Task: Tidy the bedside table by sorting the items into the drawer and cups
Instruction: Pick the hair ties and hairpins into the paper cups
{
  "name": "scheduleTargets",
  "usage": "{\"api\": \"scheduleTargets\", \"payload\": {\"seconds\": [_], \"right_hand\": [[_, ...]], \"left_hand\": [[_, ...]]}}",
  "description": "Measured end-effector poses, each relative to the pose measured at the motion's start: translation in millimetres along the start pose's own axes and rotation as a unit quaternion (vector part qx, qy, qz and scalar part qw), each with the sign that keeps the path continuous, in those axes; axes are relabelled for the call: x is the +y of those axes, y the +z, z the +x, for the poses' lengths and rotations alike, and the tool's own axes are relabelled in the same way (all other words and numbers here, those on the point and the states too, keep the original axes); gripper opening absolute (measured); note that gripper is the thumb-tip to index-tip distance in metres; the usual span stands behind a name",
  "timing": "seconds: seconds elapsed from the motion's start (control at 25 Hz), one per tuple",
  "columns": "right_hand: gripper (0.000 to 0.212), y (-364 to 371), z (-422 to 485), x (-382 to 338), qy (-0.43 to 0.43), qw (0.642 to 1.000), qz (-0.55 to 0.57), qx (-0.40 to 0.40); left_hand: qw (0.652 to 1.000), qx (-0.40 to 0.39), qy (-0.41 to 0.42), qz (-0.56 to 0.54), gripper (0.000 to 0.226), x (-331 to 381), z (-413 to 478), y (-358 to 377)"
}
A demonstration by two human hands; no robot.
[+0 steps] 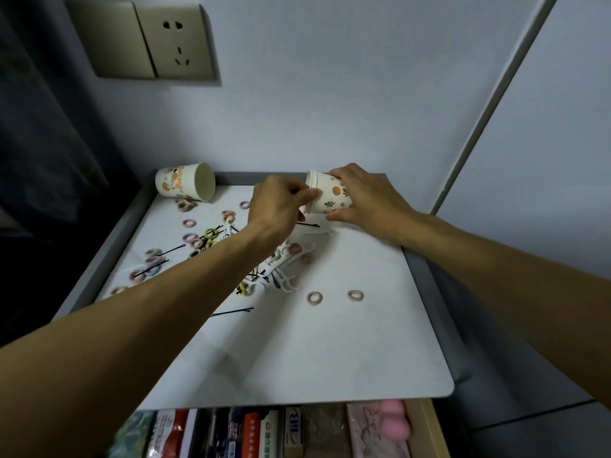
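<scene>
1. While the right hand [367,200] grips a white paper cup printed with orange fruit and leaves [330,196] round its wall, that cup lies tilted on its side, mouth turned toward the left hand [277,206].
2. Left hand: fingers curled together right at the cup's mouth. Cannot tell whether they pinch a small item or the rim itself.
3. Just nearer than both hands: a heap of white plastic floss picks [287,279], thin black hairpins [231,312] and small pastel fabric hair rings [314,298], scattered over the white tabletop [314,358].
4. Well to the left of the left hand: a second paper cup with orange print [185,186], on its side, untouched.
5. Under the forearms, nearest edge: an open wooden drawer [426,431], packed with packets and boxes.
6. Judgement: step in hand is loading one kind of item into the held cup. Sorting looks early; most items lie loose.
7. Next move probably calls for letting go inside the mouth, then reaching back to the heap. Cup needs tipping upright enough that contents do not slide out. Flat pins will want a fingertip pinch.
</scene>
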State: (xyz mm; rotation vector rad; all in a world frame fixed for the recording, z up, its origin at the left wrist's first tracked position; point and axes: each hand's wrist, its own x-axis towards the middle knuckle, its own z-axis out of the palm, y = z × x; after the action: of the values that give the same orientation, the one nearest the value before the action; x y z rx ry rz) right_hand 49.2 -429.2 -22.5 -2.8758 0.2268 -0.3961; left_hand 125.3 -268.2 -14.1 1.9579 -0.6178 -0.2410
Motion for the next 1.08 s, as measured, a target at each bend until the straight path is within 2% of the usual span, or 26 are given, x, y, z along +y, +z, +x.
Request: {"api": "scheduleTargets", "payload": {"seconds": [0.16,0.28,0.48,0.56,0.64,0.76,0.88,0.92,1.0,1.08], "right_hand": [[0.063,0,9,14,0.049,0.999,-0.006,0.007],[0.064,7,12,38,0.1,0.995,0.0,-0.007],[0.075,11,11,39,0.108,0.994,-0.026,-0.01],[0.054,8,5,21,0.057,0.997,0.0,0.047],[0.034,-1,-5,-8,0.024,0.989,0.097,0.107],[0.028,-18,-26,-68,0.034,0.956,0.283,0.074],[0.033,-28,-48,-116,0.021,0.934,0.356,0.03],[0.034,-30,-55,-130,0.019,0.931,0.363,0.025],[0.034,-32,-66,-153,0.015,0.926,0.376,0.015],[0.032,-31,-77,-171,0.002,0.923,0.384,-0.012]], "left_hand": [[0.997,0.075,-0.018,-0.006,0.018,-9,1,-27],[0.991,0.123,-0.002,0.05,0.022,-15,0,-45],[0.989,0.112,0.054,0.081,0.026,-13,-16,-52],[0.994,0.095,0.045,0.021,0.024,-11,-25,-56],[0.995,0.079,0.024,-0.062,0.024,-6,-36,-60],[0.99,0.04,0.014,-0.136,0.025,-2,-57,-70],[0.974,0.033,-0.009,-0.224,0.022,2,-78,-85],[0.969,0.041,-0.023,-0.244,0.026,4,-87,-91],[0.955,0.06,-0.063,-0.282,0.056,8,-107,-102],[0.946,0.086,-0.095,-0.298,0.073,9,-129,-110]]}}
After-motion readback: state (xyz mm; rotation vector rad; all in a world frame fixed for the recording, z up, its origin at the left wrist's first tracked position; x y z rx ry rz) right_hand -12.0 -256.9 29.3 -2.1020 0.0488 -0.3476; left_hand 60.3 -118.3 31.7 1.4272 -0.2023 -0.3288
